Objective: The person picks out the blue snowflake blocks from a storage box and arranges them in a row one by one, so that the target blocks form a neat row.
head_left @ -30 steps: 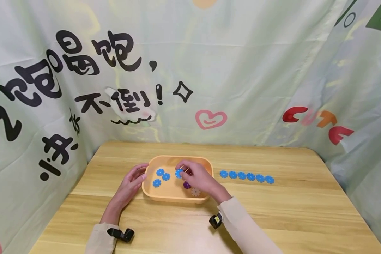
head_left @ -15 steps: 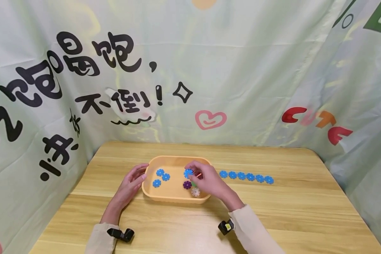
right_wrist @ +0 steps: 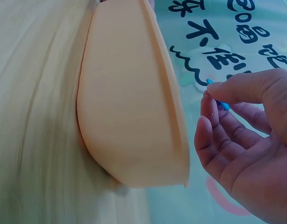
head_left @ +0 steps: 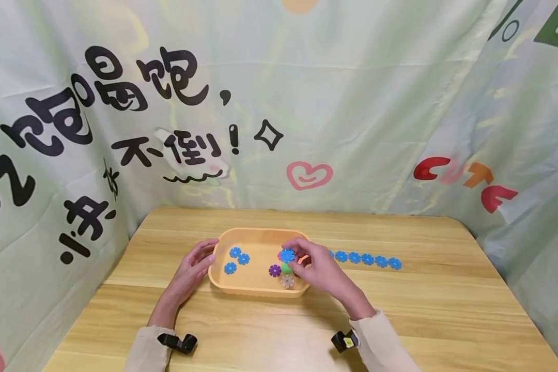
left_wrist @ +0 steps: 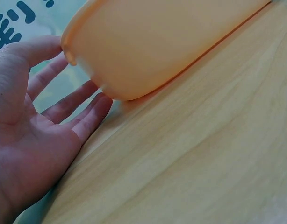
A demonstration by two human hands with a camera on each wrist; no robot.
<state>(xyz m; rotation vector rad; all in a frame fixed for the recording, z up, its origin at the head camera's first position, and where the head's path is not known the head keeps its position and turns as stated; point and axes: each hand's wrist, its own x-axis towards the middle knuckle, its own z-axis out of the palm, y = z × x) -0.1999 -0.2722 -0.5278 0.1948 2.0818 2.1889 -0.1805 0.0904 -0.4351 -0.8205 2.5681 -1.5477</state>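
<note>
My right hand (head_left: 318,261) pinches a blue snowflake building disc (head_left: 287,255) between thumb and fingertips, over the right end of an orange tray (head_left: 256,293). In the right wrist view only the edge of that blue disc (right_wrist: 224,105) shows beside the thumb. My left hand (head_left: 191,271) rests against the tray's left end. The left wrist view has the left hand's fingers (left_wrist: 68,102) fairly straight, their tips touching the tray's outer wall (left_wrist: 134,56). Inside the tray, below the held disc, lie a purple disc (head_left: 275,270), a green disc (head_left: 286,268) and a pale disc (head_left: 287,281).
Three more blue discs (head_left: 230,268) lie in the tray's left half. Right of the tray, a row of several blue discs (head_left: 367,259) runs along the wooden table (head_left: 423,310); my right hand overlaps its near end. A printed curtain (head_left: 353,103) hangs behind the table.
My right hand has moved rightward across the tray with the blue disc, uncovering the green disc and overlapping the row's left end. The left hand has stayed put.
</note>
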